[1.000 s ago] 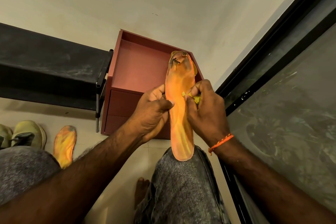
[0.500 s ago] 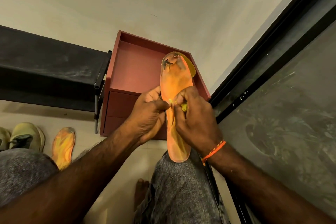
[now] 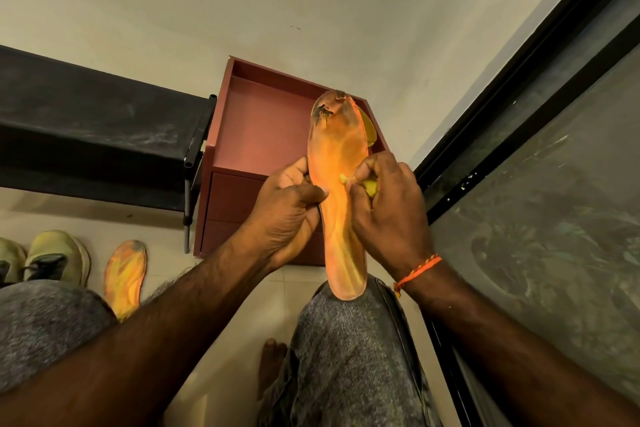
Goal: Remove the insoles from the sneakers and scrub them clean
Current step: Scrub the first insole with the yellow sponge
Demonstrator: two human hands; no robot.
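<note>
Right hand [image 3: 388, 208] moved slightly right since half second ago, pinching yellow scrap [image 3: 369, 186] against orange insole [image 3: 341, 191]. Left hand [image 3: 287, 215] grips insole edge; heel rests on knee [image 3: 349, 340]. Second insole [image 3: 124, 274] on floor beside sneakers [image 3: 52, 256].

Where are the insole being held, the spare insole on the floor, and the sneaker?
Held insole [image 3: 341, 163]: head view, its orange midsection.
Spare insole [image 3: 125, 274]: head view, its middle.
Sneaker [image 3: 59, 255]: head view, its pale upper.
</note>
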